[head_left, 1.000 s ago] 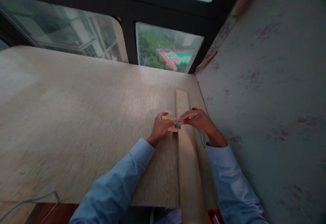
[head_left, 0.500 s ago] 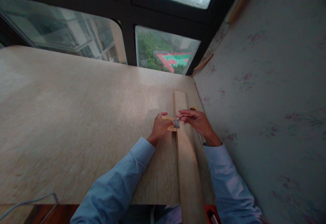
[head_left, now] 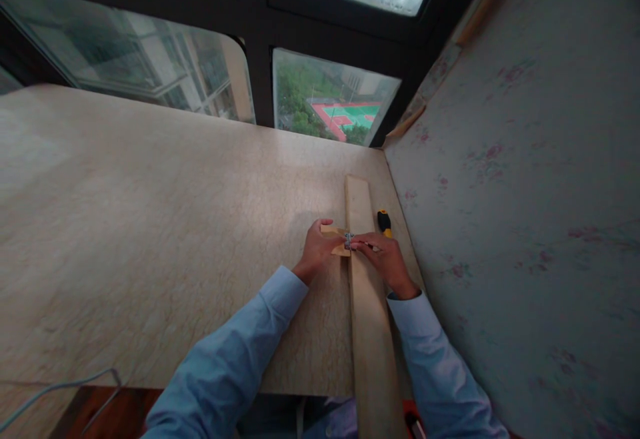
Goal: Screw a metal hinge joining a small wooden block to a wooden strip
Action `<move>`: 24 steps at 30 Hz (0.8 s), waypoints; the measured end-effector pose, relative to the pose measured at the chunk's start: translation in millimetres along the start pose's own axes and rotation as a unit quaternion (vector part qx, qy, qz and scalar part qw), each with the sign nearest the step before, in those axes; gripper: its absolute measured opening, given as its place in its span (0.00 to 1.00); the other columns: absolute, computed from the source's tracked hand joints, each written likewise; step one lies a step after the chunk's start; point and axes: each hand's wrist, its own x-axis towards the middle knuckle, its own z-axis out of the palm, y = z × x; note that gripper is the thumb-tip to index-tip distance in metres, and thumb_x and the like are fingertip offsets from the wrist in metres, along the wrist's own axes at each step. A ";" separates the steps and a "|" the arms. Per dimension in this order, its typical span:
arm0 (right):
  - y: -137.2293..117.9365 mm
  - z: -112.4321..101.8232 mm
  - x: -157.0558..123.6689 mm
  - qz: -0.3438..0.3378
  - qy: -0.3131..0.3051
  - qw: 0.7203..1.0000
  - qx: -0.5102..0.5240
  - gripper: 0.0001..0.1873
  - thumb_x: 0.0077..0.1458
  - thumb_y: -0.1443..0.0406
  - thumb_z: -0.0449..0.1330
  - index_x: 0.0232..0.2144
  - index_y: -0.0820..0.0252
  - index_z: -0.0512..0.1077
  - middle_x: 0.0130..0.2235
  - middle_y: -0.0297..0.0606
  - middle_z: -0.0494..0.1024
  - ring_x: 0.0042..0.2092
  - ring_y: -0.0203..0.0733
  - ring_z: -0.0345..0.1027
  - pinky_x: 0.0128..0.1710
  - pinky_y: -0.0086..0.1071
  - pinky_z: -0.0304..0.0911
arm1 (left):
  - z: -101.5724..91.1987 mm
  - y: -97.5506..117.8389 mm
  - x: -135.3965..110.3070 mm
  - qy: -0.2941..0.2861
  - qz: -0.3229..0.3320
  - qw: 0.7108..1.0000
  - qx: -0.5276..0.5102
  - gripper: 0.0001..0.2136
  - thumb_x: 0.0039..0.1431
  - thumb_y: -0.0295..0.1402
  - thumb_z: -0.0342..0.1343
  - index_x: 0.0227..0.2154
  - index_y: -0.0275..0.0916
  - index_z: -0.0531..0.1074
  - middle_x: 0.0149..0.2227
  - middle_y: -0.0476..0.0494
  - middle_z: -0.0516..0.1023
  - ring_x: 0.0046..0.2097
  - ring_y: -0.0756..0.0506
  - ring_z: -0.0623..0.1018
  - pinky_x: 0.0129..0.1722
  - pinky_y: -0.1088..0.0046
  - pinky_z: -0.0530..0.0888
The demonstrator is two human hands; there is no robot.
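Note:
My left hand (head_left: pixel 319 247) is closed around a small light wooden piece (head_left: pixel 341 250), its thumb pressing near a metal hinge (head_left: pixel 349 240). The small piece butts against the left edge of a long wooden board (head_left: pixel 373 332), and the hinge lies at that joint. From the right, my right hand (head_left: pixel 385 256) reaches over the board with its fingers pinched together at the hinge's right side. Something thin and dark shows between those fingers, too small to name. Beyond the right hand lies a black and yellow tool handle (head_left: pixel 384 221), perhaps a screwdriver, partly hidden.
The board runs along the marbled stone-look surface (head_left: pixel 175 226) and past its front edge. A papered wall (head_left: pixel 525 192) rises close on the right, and dark-framed windows (head_left: pixel 255 79) stand behind. A grey cable (head_left: pixel 65 384) hangs at front left. Something red (head_left: pixel 411 416) sits below, beside the board.
My right hand has moved down and slightly left, its fingertips now lower at the hinge. More of the tool handle is uncovered. My left hand keeps its hold; the whole view has shifted slightly.

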 end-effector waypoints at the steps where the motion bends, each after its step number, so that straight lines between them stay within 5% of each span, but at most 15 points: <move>1: 1.3 0.6 0.2 -0.013 0.000 1.000 -0.001 0.12 0.57 0.56 0.61 0.32 0.55 0.80 0.35 0.40 0.83 0.38 0.45 0.76 0.42 0.39 0.68 | -0.1 -0.5 0.8 0.002 0.000 1.000 0.004 0.28 0.37 0.23 0.68 0.44 0.33 0.67 0.30 0.46 0.76 0.29 0.49 0.75 0.31 0.73 0.72; 11: 6.8 6.7 0.8 -0.055 0.012 0.998 -0.007 0.13 0.58 0.54 0.60 0.31 0.52 0.81 0.33 0.39 0.83 0.37 0.46 0.76 0.40 0.40 0.70 | -0.4 -0.9 2.4 0.003 0.008 1.000 0.028 0.27 0.38 0.22 0.67 0.45 0.33 0.67 0.31 0.45 0.76 0.30 0.48 0.76 0.30 0.74 0.72; 24: 21.0 0.0 0.7 -0.108 -0.044 0.993 -0.002 0.15 0.64 0.58 0.53 0.39 0.51 0.80 0.37 0.41 0.82 0.40 0.44 0.75 0.41 0.41 0.69 | -2.3 -3.9 3.9 0.004 0.020 0.999 0.040 0.27 0.40 0.23 0.66 0.47 0.31 0.67 0.31 0.45 0.75 0.30 0.49 0.75 0.30 0.75 0.70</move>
